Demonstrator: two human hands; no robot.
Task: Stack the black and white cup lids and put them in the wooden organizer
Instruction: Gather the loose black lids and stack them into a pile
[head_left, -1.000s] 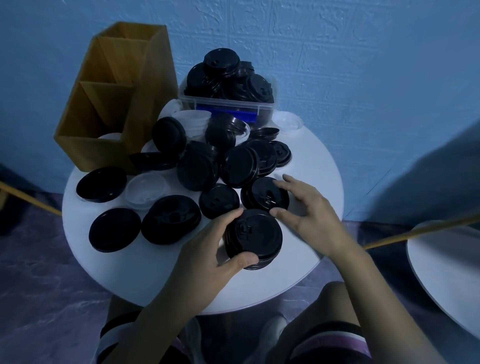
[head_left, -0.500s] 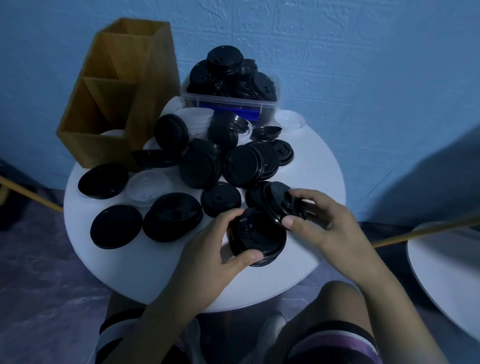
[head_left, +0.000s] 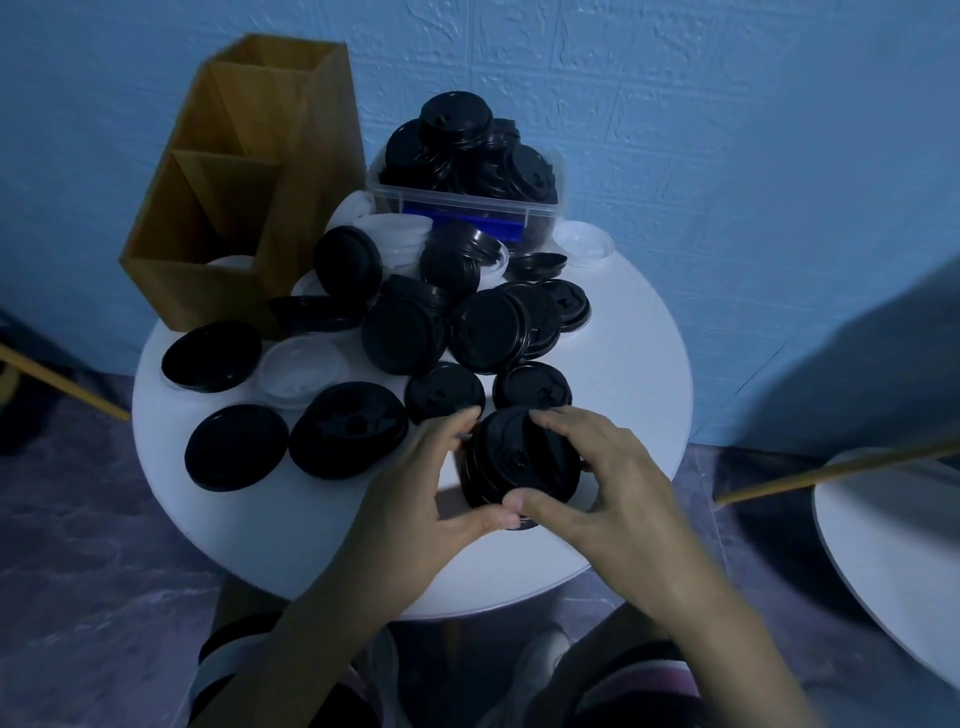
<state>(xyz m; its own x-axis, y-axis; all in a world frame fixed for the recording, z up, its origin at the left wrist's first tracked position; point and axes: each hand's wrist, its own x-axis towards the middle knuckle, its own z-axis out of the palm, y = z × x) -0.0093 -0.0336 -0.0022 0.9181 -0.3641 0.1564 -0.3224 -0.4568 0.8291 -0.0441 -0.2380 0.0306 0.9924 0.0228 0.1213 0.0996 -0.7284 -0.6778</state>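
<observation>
Left hand (head_left: 415, 499) and right hand (head_left: 613, 493) each have their grip clamped round a stack (head_left: 514, 457) of black lids, over the near part of the round white bench (head_left: 623, 332). Loose lids (head_left: 400, 338) lie behind. The organizer (head_left: 311, 171) stands rear left against a textured blue wall (head_left: 727, 130). The floor (head_left: 78, 545) is grey.

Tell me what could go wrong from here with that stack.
1. The stack is held only at its rim by the left hand and right hand; lids might slide out of line or spill when it is lifted.
2. Loose lids lie piled between the stack and the organizer; a low carry could knock some off the table.
</observation>
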